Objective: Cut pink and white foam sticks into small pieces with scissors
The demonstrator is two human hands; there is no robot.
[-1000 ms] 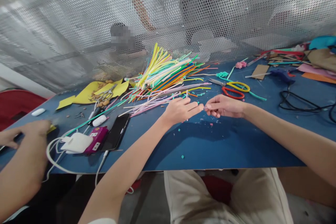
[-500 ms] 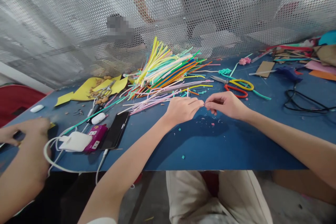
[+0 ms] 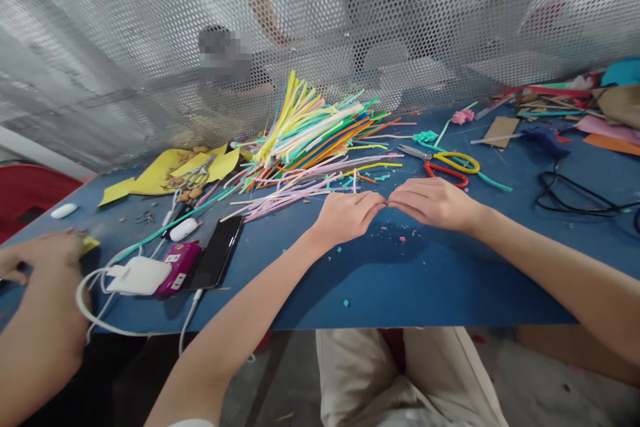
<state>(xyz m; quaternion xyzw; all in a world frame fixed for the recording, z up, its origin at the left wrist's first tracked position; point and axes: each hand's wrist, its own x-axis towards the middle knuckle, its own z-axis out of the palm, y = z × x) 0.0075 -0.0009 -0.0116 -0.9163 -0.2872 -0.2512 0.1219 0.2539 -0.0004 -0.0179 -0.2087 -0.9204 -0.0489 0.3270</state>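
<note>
My left hand [image 3: 349,215] and my right hand [image 3: 434,203] meet fingertip to fingertip above the blue table [image 3: 450,287]. Both are closed in a pinch, and whatever lies between the fingers is hidden or too small to name. Just behind my right hand lie scissors [image 3: 457,161] with one yellow and one red handle loop. Beyond my left hand are loose pale-purple pipe cleaners [image 3: 295,192] and a large bundle of many-coloured ones [image 3: 320,130]. Small pink and teal scraps [image 3: 403,239] are scattered below my hands.
To the left are a black phone [image 3: 219,250], a purple power block [image 3: 177,269], a white charger [image 3: 143,275] with cables and yellow paper [image 3: 155,173]. Another person's hand [image 3: 45,250] rests at the far left. A glue gun [image 3: 547,140] lies right; a perforated metal screen [image 3: 320,13] stands behind.
My right hand has turned, its fingers now drawn together against the left fingertips. The view has shifted slightly. The other person's hand at the left has moved a little.
</note>
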